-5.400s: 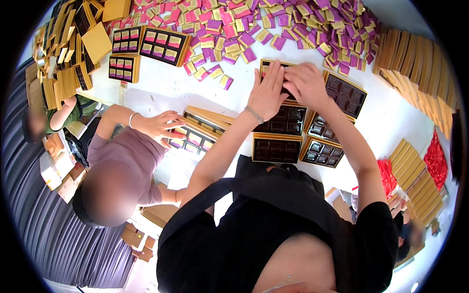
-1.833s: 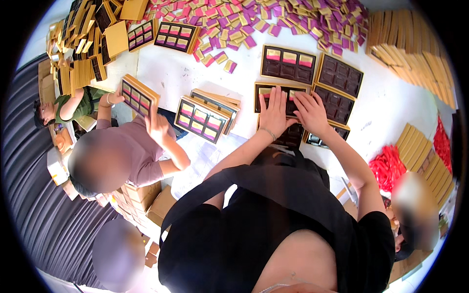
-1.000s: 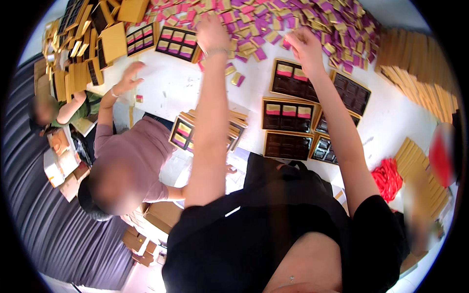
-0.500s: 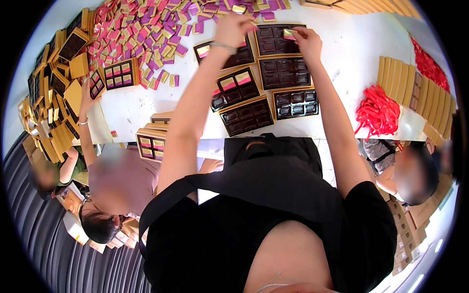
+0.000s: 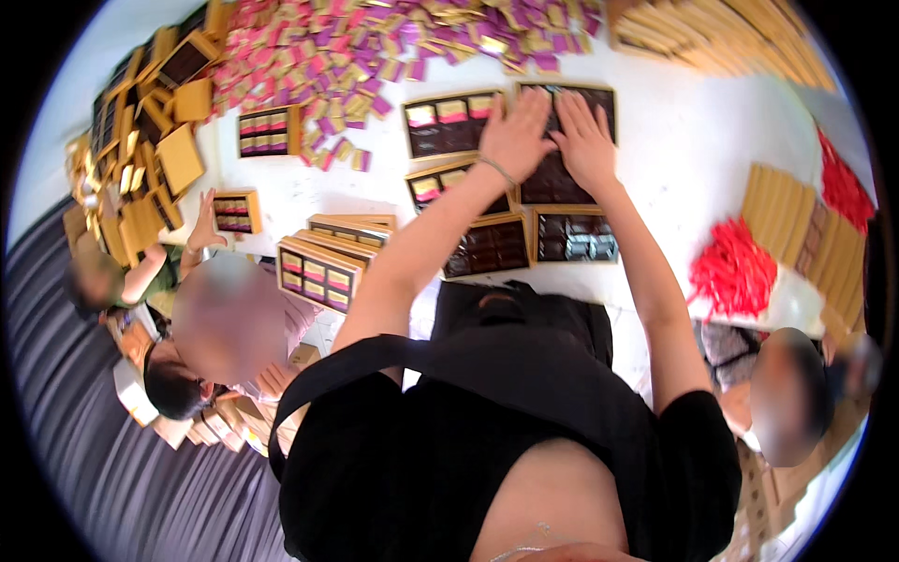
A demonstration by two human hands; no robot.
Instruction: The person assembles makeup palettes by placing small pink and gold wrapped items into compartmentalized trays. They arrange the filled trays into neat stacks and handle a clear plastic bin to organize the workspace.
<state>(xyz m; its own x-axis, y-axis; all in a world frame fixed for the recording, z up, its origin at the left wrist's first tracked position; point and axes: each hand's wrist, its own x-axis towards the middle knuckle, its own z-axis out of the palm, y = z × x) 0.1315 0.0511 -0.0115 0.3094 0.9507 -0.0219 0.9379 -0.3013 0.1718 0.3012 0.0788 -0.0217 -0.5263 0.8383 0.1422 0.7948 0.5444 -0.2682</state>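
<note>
My left hand [image 5: 515, 138] and my right hand [image 5: 586, 150] lie side by side, fingers stretched flat over the far right dark compartmented box [image 5: 607, 103]. What is under the fingers is hidden. Beside my left hand is the far left box [image 5: 440, 145], with gold-and-pink wrapped pieces along its far row. A partly filled middle left box [image 5: 427, 194] is half covered by my left wrist. Toward me sit the middle right box [image 5: 552, 187], the near left box [image 5: 487, 248] and the near right box [image 5: 576, 236], their dark compartments without wrapped pieces.
Loose wrapped pieces [image 5: 346, 47] spread across the far left of the white table [image 5: 684, 140]. Filled boxes [image 5: 318, 276] stand left of my forearm. A co-worker's hand [image 5: 204, 225] is by a small filled box [image 5: 236, 214]. Red ribbons [image 5: 735, 267] and stacked boxes [image 5: 787, 220] lie right.
Both hands have come together and flattened over the far right box. The gold-and-pink piece pinched in my right hand is out of sight. The whole view has shifted.
</note>
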